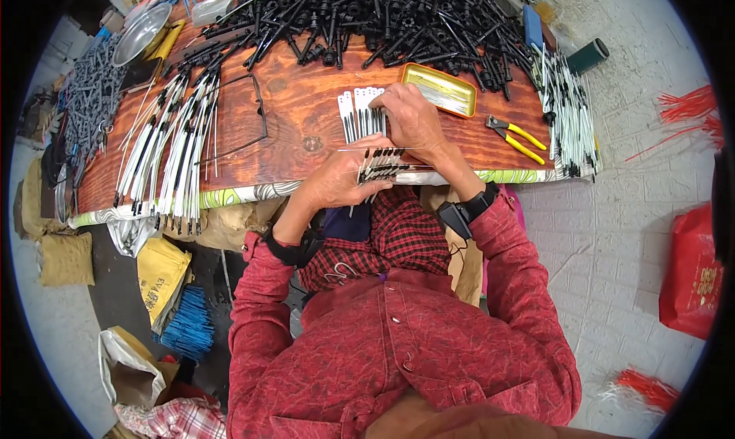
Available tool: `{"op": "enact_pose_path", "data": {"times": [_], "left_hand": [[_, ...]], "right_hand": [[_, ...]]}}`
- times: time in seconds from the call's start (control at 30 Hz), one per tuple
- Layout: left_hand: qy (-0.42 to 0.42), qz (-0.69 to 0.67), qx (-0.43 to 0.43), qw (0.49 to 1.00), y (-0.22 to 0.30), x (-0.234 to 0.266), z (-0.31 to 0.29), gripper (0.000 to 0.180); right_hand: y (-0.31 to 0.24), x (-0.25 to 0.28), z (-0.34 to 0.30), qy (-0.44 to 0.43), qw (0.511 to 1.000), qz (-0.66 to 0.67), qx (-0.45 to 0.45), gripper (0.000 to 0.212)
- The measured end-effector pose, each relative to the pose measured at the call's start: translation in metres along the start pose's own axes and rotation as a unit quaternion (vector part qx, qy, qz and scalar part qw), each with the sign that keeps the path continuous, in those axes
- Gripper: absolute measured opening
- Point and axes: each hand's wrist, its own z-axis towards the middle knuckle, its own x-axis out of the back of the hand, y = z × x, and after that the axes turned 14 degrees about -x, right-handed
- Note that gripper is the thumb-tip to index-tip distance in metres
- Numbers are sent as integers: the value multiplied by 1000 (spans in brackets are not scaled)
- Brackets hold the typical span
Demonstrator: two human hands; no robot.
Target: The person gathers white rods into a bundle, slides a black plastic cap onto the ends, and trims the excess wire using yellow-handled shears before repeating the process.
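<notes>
My left hand point(337, 180) is closed round a bundle of slim white-and-black rods, their black ends point(383, 163) sticking out between thumb and fingers. Above it, a fan of flat white strips point(356, 106) with small holes at their tips and dark lower parts points toward the back of the table. My right hand point(413, 121) curls over the right side of that fan, its fingertips on the strips. A thin pale wire runs crosswise near both hands. Whether the strips and rods are one piece is hidden by the hands.
A heap of black plastic parts point(337, 18) covers the table's back. Right of my hands are a yellow tray of thin wires point(440, 90), yellow-handled pliers point(517, 136) and bundled white rods point(566, 109). Leftward lie eyeglasses point(260, 113), more white rods point(172, 144) and a metal bowl point(142, 34).
</notes>
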Motion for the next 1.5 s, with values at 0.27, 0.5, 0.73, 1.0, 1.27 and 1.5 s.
{"op": "enact_pose_path", "data": {"times": [0.27,0.5,0.73,1.0,1.27,1.5], "left_hand": [[3,-9,-4,1000,-6,-2,-2,34],[-5,11,-31,999,0,3,3,43],[-3,20,-38,999,-12,-3,-5,42],[1,27,-30,999,-8,-3,-5,43],[0,11,-20,1000,-6,0,-6,47],[4,42,-3,999,-6,-4,-9,50]], "right_hand": [[-1,7,5,-8,1000,-17,12,13],[-1,4,2,-8,1000,-5,6,13],[0,-6,1,2,1000,23,-15,18],[3,-8,3,-34,999,39,15,27],[-3,-8,7,-62,997,39,1,27],[-3,-8,-4,-16,998,51,-22,29]]}}
